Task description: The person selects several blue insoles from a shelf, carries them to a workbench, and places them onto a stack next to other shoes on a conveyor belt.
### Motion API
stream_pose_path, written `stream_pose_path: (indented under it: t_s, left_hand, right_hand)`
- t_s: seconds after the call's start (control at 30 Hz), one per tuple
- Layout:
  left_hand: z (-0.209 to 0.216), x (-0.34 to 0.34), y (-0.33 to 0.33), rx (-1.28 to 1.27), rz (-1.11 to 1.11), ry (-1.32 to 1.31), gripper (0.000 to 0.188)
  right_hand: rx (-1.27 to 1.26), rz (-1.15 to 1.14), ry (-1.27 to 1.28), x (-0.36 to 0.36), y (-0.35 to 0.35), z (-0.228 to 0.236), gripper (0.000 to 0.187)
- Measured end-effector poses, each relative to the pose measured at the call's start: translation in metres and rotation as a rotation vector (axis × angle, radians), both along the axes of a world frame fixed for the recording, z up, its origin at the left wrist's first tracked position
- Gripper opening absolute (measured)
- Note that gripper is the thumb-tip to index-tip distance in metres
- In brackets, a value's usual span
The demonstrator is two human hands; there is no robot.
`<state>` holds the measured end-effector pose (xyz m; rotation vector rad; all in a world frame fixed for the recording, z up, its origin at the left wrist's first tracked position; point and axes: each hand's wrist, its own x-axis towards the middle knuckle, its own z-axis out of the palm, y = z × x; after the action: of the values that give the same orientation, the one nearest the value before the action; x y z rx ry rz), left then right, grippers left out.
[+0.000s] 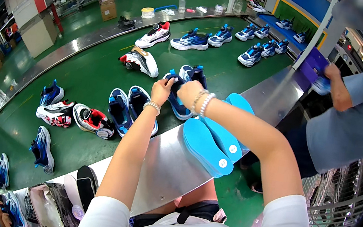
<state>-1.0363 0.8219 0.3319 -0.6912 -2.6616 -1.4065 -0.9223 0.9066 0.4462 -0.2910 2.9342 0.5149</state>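
Observation:
In front of me a navy-blue running shoe (181, 109) stands on the green work surface, toe toward me. My left hand (161, 90) pinches its collar at the far left side. My right hand (190, 94) is curled over the shoe's opening, fingers bent down; what they grip inside is hidden. A second navy shoe (199, 75) stands just behind. Left of my left wrist sits a navy pair, a left shoe (120, 110) and a right shoe (138, 100). Under my right forearm, bright blue insoles (204, 147) lie stacked on the metal ledge (169, 167).
White-and-red shoes (154, 35) and several blue shoes (191, 39) line the green surface's far side. More shoes lie at left, including a blue one (42, 147). A person (349, 109) works at right beside a wire rack (341, 196). A metal post (316, 32) rises nearby.

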Motion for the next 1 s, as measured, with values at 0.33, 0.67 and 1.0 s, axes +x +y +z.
stream_pose_path:
  t_s: [0.33,0.67,1.0]
  left_hand:
    - [-0.035,-0.014,-0.008,0.307,-0.200,-0.205,0.038]
    - [-0.041,-0.011,-0.018,0.304,-0.171,-0.186,0.033]
    - [-0.027,-0.001,-0.015,0.200,-0.111,-0.182,0.032]
  right_hand:
    - [-0.409,-0.426,-0.055,-0.070,-0.013,-0.077,0.027]
    - [-0.563,-0.512,0.030,-0.096,-0.012,-0.132,0.031]
    - [-0.477,-0.276,-0.062,-0.056,-0.005,-0.065,0.026]
